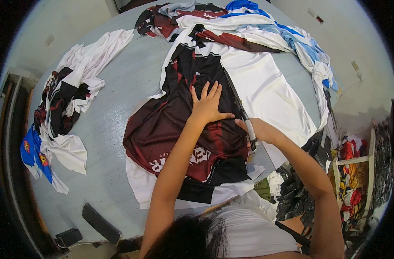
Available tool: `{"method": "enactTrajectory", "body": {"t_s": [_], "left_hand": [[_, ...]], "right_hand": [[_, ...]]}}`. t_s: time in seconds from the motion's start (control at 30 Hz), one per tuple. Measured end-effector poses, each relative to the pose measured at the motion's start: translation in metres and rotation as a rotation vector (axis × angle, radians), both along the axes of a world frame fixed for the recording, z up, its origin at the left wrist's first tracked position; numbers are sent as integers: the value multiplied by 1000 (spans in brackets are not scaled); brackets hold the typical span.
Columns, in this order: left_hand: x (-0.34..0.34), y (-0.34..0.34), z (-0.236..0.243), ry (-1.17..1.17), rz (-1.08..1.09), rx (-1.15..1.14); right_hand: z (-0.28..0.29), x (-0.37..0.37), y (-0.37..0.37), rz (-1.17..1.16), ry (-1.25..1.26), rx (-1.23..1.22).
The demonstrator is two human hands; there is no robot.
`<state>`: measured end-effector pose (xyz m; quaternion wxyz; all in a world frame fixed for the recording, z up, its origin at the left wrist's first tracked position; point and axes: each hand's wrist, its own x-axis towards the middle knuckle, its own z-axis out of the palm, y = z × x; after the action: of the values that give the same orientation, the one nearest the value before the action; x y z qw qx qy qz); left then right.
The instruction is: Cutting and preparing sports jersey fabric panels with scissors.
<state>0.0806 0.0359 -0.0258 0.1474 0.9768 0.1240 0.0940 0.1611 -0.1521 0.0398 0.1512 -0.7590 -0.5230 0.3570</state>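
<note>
My left hand (208, 105) lies spread, fingers apart, on a maroon-and-black printed fabric piece (154, 134) with white lettering near its lower end. My right hand (255, 129) is closed on the pale-wrapped handle of a long dark cutting tool (249, 129), probably scissors, along the right edge of the printed piece; its far end is hard to make out against the black cloth. White fabric (270, 95) is spread under and to the right of the printed piece. My fingertips on the right are partly hidden.
Crumpled white, black and blue fabrics (85, 64) lie at the grey table's (97, 142) left; more fabric pieces (244, 13) heap along its far and right edges. A dark flat object (101, 222) and small black box (69, 237) sit near left. A shelf (352, 160) of colourful cloth stands right.
</note>
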Motion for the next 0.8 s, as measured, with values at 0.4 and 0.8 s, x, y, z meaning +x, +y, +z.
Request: {"method": "enactTrajectory", "body": {"t_s": [0.4, 0.8], "left_hand": [[-7, -1, 12, -43, -19, -33], [101, 101, 25, 106, -187, -144]], "right_hand": [[2, 7, 22, -278, 237, -134], [0, 10, 23, -624, 541, -328]]}}
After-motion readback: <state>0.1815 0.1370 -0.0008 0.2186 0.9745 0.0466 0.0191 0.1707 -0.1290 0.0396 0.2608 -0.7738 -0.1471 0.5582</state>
